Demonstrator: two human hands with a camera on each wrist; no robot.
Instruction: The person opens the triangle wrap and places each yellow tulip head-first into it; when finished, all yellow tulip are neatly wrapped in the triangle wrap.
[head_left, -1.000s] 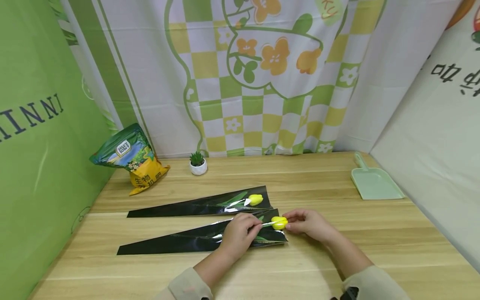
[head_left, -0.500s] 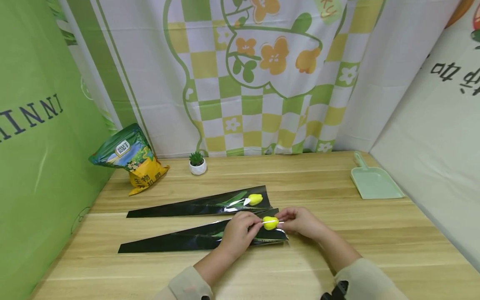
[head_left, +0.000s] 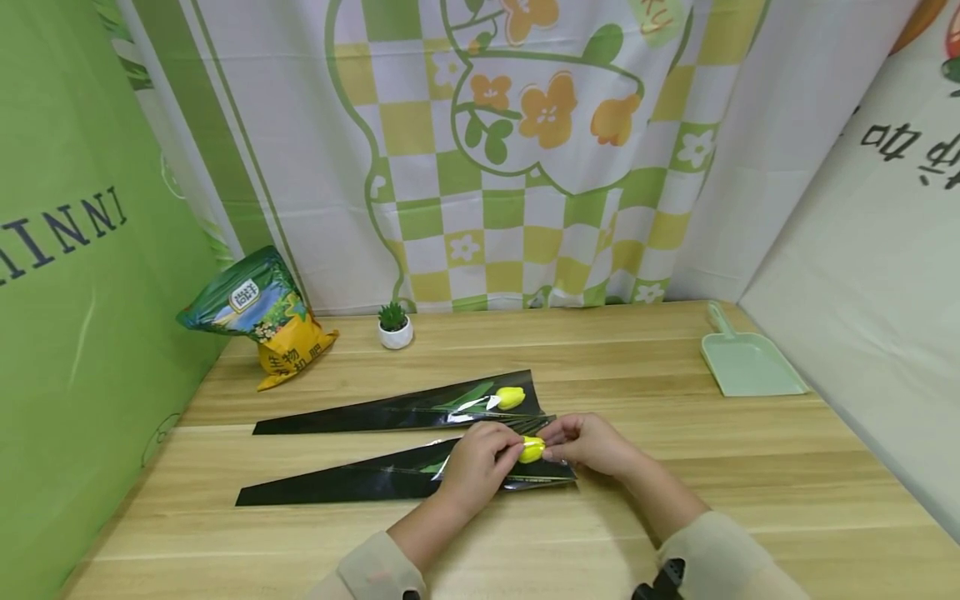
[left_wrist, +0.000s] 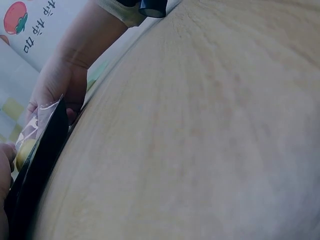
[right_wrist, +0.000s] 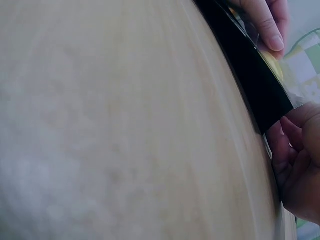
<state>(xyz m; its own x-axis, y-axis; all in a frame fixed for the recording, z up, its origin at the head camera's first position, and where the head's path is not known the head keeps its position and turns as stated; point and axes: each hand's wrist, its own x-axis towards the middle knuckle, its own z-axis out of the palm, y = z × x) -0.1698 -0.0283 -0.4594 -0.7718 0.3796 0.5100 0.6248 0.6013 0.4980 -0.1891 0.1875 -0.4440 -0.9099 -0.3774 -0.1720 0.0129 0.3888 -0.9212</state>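
A yellow tulip lies at the wide end of the near black flower sleeve, which has a clear front. My left hand pinches the sleeve's clear film beside the bloom. At the bloom's other end, my right hand has its thumb and fingers on the tulip's tip. Much of the stem is hidden by the left hand. In the left wrist view, clear film stretches between the hands over the dark sleeve. The right wrist view shows the sleeve's black back, with the bloom partly visible.
Behind lies another black sleeve with a yellow tulip inside. A colourful bag and a small potted succulent stand at the back left. A pale green dustpan lies at the right on the wooden table.
The yellow bloom has slid left, farther into the near sleeve, and the right hand has moved left with it. The left hand stays almost in place.
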